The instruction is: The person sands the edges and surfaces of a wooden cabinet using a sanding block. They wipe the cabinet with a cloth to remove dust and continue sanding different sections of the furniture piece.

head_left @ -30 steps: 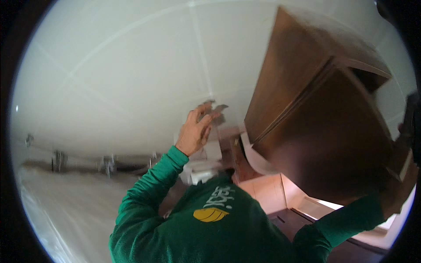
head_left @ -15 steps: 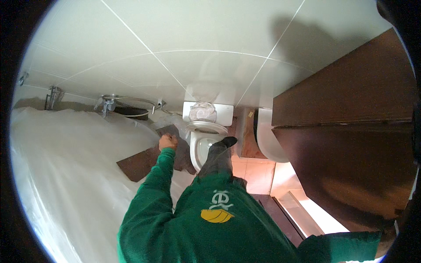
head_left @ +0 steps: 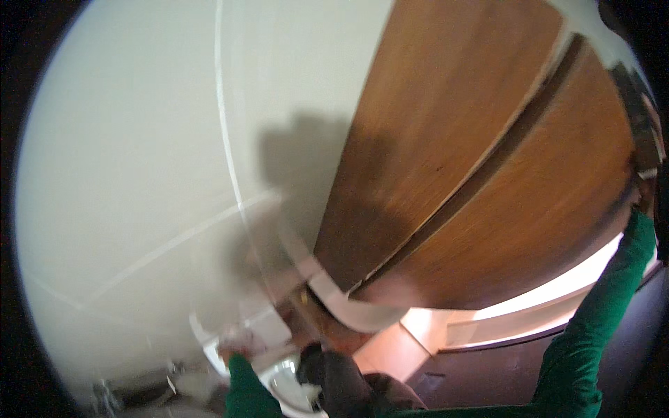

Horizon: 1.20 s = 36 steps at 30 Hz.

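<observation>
My left hand [head_left: 235,346] is low in the picture, beside the white toilet tank [head_left: 270,327] and a crumpled clear plastic bag or wrap. Motion smears its fingers, so I cannot see whether it holds anything. At the far right, my right arm stretches up, and my right hand [head_left: 645,194] is by the outer edge of a large brown wooden cabinet [head_left: 446,139]. The dark rim of the picture cuts off most of that hand, hiding its grip. A dark gap runs lengthwise between the two wooden panels.
Below the cabinet is a white washbasin [head_left: 373,317]. The toilet bowl [head_left: 287,390] stands by my legs. Pale tiled wall [head_left: 139,139] fills the left, with chrome taps [head_left: 104,400] at lower left. A dark doorsill [head_left: 488,376] borders a bright opening.
The view has swung up and right, so the cabinet looms larger. My left hand has moved from the brown piece on the plastic sheeting to the toilet tank. My right arm now reaches upward.
</observation>
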Motion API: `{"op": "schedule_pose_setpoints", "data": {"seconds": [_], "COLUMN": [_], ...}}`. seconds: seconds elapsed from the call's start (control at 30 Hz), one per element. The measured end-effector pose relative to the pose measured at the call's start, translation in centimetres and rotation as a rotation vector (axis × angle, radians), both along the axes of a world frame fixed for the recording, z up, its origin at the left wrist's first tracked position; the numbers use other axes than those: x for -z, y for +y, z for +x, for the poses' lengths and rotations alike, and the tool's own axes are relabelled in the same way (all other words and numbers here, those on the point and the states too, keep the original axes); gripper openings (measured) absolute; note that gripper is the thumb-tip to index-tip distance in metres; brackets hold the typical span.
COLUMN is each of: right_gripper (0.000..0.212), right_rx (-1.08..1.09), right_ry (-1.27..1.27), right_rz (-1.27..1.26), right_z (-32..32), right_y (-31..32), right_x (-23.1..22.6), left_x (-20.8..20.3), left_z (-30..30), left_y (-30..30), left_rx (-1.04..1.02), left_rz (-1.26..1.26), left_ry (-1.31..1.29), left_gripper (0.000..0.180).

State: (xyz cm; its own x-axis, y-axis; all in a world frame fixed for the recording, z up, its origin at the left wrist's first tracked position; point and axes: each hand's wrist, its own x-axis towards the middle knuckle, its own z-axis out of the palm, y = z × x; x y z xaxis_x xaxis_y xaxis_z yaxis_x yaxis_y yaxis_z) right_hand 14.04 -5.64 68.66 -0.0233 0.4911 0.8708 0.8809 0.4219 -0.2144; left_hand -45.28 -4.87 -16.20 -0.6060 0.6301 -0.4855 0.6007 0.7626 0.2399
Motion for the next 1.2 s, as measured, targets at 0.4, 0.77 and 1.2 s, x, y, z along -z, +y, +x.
{"op": "schedule_pose_setpoints", "data": {"seconds": [0.4,0.77,1.2], "right_gripper": [0.047,0.032,0.033], "right_rx": [-0.196,-0.459,-0.804], "right_ry": [0.703,1.011,0.899], "right_rz": [-0.213,-0.231,-0.28], "right_z": [-3.2,-2.7,-3.5], "right_y": [2.0,3.6,0.4], "right_x": [1.5,2.2,2.4], "left_x": [-4.9,-55.2,-77.0], "left_z": [1.9,14.5,27.6], "left_y": [-6.6,-4.7,0.0], "left_rx": [-0.372,0.656,1.643], "left_rz": [0.758,1.182,1.346], "left_ry": [-0.509,-0.462,-0.446], "left_gripper": [0.07,0.064,0.049]}}
